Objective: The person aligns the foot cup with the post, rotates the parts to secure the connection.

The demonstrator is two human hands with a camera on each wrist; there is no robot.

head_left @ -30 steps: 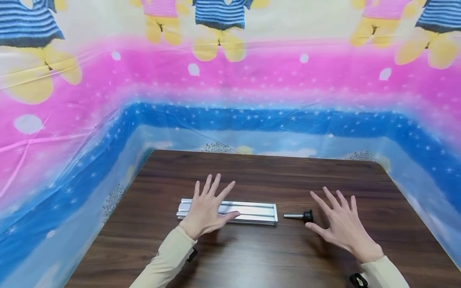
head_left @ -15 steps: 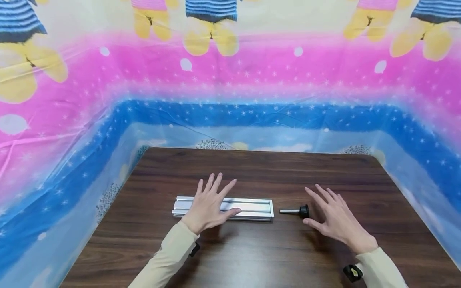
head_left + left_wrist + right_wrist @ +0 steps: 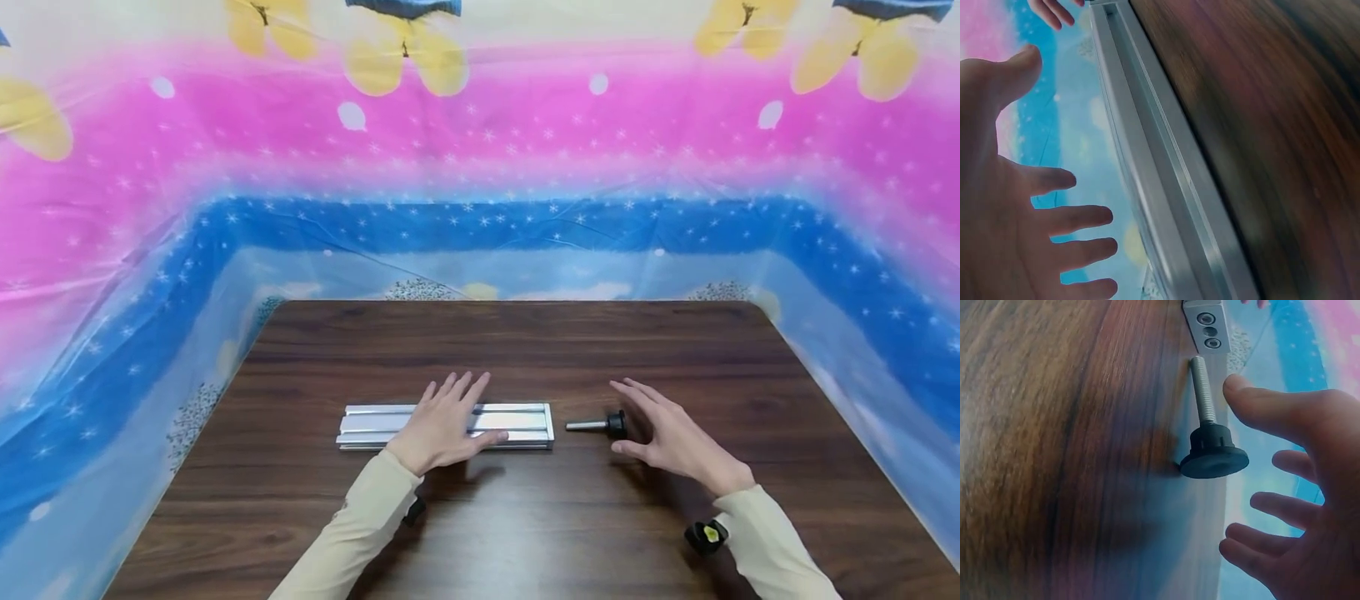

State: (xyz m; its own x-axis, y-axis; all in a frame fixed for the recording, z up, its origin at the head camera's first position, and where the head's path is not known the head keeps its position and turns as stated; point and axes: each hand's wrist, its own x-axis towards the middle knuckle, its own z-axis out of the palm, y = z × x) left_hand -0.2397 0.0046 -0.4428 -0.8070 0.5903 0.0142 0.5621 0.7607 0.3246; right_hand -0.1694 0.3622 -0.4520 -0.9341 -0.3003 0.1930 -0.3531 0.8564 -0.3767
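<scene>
A silver aluminium profile (image 3: 517,422) with lengthwise grooves lies across the middle of the table. Above it my left hand (image 3: 441,423) hovers with spread fingers, hiding part of its length; the left wrist view shows a gap between palm and profile (image 3: 1154,144). Just right of the profile's end lies a levelling foot (image 3: 600,425), its threaded rod pointing left and its round black base to the right. My right hand (image 3: 671,435) is beside that base, fingers and thumb parted around it without gripping. In the right wrist view the profile's end face (image 3: 1211,331) has holes.
The dark wood-grain table (image 3: 525,350) reaches back to a printed cloth (image 3: 480,225) that hangs along its far side and both flanks. A black wrist device (image 3: 707,537) sits under the right sleeve.
The right hand has come closer to the levelling foot, its fingers drawing nearer together. The left hand has lowered slightly over the profile. The head view has tilted down and shifted right.
</scene>
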